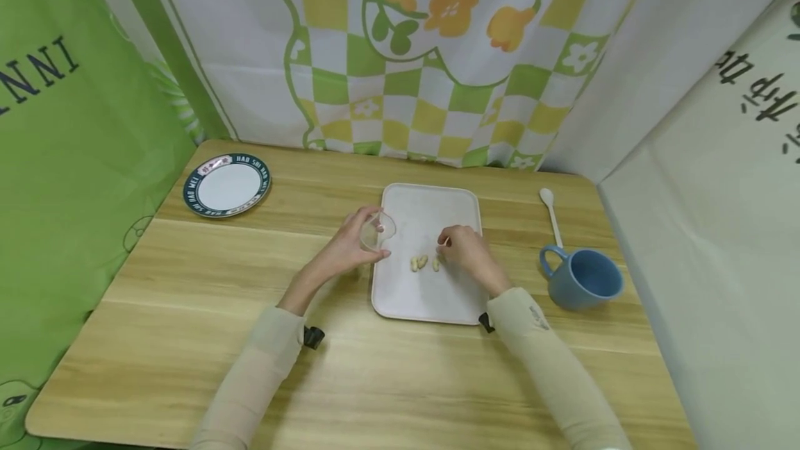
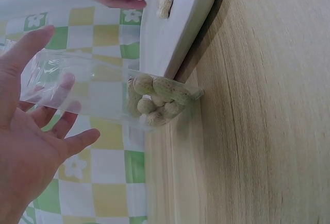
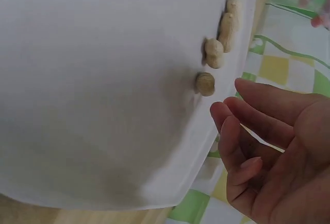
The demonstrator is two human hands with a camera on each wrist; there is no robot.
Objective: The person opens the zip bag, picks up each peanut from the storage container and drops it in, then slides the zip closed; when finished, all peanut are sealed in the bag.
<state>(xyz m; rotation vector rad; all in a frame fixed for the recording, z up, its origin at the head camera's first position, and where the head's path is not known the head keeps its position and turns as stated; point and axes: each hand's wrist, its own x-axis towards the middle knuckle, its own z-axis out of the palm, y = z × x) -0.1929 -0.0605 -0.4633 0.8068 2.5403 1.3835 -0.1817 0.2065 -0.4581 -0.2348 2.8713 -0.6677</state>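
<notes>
right of the white tray (image 1: 431, 210) sit a blue mug (image 1: 578, 283) and white spoon (image 1: 550, 208); left of it, a dark-rimmed plate (image 1: 228, 186). the left hand (image 1: 344, 247) grips a clear container (image 2: 103, 82) of unshelled peanuts (image 2: 164, 88) at the tray's left edge; the right hand (image 1: 467, 252), fingers loosely bent around nothing, is over it beside loose peanuts (image 3: 227, 31). wood-grain table (image 1: 169, 311) beneath, checkered floral cloth (image 1: 415, 85) beyond.

Lt beige sleeves (image 1: 253, 370) w/ blk wrist clips (image 1: 314, 337), dk R-sleeve print (image 1: 539, 317).

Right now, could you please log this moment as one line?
Left hand: holds clear container of peanuts | Right hand: nothing visibly held, near loose peanuts on white tray
</notes>
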